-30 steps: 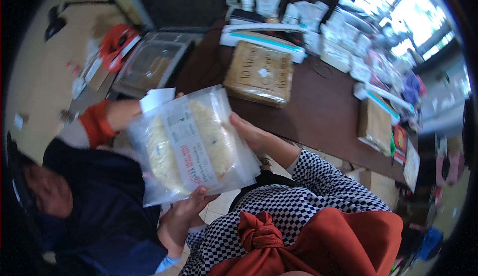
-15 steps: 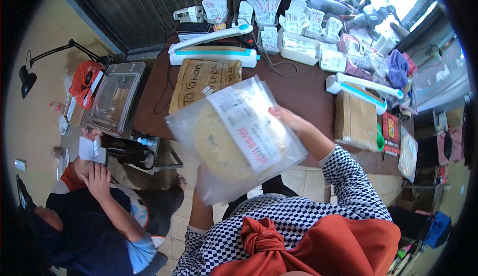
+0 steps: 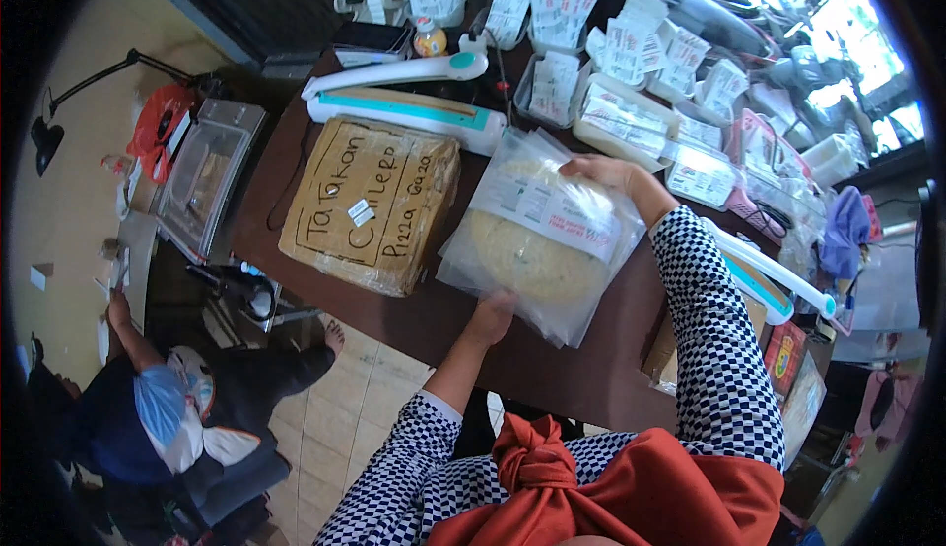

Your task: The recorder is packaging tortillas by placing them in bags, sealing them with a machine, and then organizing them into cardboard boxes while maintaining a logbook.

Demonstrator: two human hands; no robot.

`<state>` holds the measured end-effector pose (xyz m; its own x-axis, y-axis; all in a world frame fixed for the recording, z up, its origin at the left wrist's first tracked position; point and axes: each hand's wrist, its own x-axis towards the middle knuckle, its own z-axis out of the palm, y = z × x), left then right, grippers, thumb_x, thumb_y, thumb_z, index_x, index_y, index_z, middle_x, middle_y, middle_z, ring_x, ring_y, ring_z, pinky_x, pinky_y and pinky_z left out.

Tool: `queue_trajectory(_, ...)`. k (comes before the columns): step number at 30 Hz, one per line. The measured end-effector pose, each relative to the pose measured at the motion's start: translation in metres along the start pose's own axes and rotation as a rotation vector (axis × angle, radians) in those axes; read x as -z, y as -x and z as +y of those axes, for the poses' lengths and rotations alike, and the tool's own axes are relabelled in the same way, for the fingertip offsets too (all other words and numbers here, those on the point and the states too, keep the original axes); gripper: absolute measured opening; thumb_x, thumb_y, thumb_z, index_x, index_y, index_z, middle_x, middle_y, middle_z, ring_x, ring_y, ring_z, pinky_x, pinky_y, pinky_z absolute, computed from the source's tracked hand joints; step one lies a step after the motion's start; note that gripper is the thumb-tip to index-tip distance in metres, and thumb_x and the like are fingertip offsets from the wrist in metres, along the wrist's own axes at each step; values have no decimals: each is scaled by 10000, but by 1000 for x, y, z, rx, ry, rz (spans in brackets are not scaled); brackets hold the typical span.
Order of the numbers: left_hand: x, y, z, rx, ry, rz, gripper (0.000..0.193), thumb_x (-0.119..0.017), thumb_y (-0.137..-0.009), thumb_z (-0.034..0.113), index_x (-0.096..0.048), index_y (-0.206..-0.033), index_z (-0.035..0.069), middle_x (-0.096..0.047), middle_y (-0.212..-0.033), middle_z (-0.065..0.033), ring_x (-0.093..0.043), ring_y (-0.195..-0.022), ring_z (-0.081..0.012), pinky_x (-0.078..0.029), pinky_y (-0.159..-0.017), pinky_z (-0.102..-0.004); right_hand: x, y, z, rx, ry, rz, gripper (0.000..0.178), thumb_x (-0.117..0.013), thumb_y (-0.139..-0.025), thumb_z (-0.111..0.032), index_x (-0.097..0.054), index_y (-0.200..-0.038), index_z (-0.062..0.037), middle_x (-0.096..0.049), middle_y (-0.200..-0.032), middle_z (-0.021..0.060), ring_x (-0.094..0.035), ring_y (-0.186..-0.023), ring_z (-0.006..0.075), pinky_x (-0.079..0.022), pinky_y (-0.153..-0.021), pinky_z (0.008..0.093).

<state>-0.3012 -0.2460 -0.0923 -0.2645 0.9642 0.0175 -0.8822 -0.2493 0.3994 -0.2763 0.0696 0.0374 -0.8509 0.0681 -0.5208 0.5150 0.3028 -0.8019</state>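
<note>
A clear plastic bag of round, pale flatbread (image 3: pixel 532 240) with a white printed label is between my hands, above the brown table. My right hand (image 3: pixel 606 173) grips its far right edge, closed, with the thumb side over the plastic. At the near edge my left hand (image 3: pixel 493 317) is closed on the bag, its fingers partly hidden beneath. Just left of the bag sits a taped cardboard box (image 3: pixel 370 206) with black handwriting and a small white sticker on top.
Behind the box lies a white and teal bag sealer (image 3: pixel 404 112); another sealer (image 3: pixel 759 270) is at the right beside a second cardboard box (image 3: pixel 662 354). Tubs of printed labels (image 3: pixel 621 117) line the back of the table. A seated co-worker (image 3: pixel 128 398) is at the left.
Both my hands have carried the bag forward and right, over the table beside the box, and turned it. My view has shifted. The co-worker's arm now reaches toward the left-hand table.
</note>
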Motion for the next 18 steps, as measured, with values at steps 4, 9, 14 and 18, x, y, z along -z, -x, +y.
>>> queue_trajectory(4, -32, -4, 18, 4, -314, 366, 423, -478, -706, 101, -460, -1124, 39, -508, -1080, -61, -450, -1052, -183, -302, -937, -330, 3, -2, -5, -121, 19, 214, 523, -541, -790, -333, -440, -1192, -15, -471, -1190, 110, -445, -1076, 230, -332, -920, 310)
queue_trajectory(9, -41, 18, 36, -44, -295, 401, 563, -491, -671, 72, -364, -1219, 51, -458, -1155, -49, -402, -1109, -182, -273, -959, -325, -22, 0, -93, 537, 390, 344, 508, -639, -721, -201, -458, -1178, -71, -468, -1178, 149, -417, -1121, 282, -341, -931, 349)
queue_trajectory(14, -76, 30, 47, -144, -294, 395, 687, -479, -640, 53, -267, -1291, 106, -318, -1288, -57, -314, -1187, -192, -221, -989, -329, -140, -44, -119, 792, 955, -17, 207, -581, -699, -186, -608, -886, -103, -587, -924, 106, -509, -944, 301, -390, -819, 393)
queue_trajectory(18, -81, 77, 64, -80, -356, 653, 759, -491, -647, 5, -168, -1329, 86, -278, -1327, -93, -249, -1233, -243, -209, -989, -357, -153, -48, -146, 690, 1066, -206, 117, -582, -678, -176, -606, -751, -88, -597, -852, 80, -536, -881, 278, -410, -763, 376)
